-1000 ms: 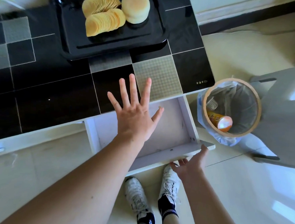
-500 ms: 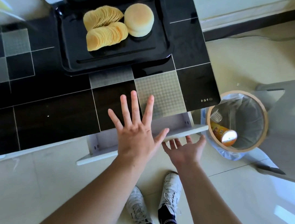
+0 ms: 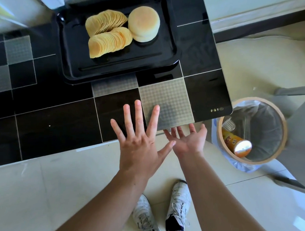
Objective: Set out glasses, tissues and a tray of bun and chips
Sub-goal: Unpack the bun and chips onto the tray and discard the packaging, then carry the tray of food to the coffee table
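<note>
The left hand (image 3: pixel 140 142) hangs flat and empty over the near edge of the table (image 3: pixel 52 121), back up, fingers spread wide. The right hand (image 3: pixel 187 141) is open too, holding nothing, its fingertips (image 3: pixel 172 132) at the table's near edge close to the near right corner. The tray (image 3: pixel 70 56) sits toward the far edge, carrying two fanned rows of chips (image 3: pixel 108 33) with the bun (image 3: pixel 143 24) just right of them; a bin (image 3: pixel 252 130) with a can (image 3: pixel 238 143) inside stands on the floor beside the near right corner.
</note>
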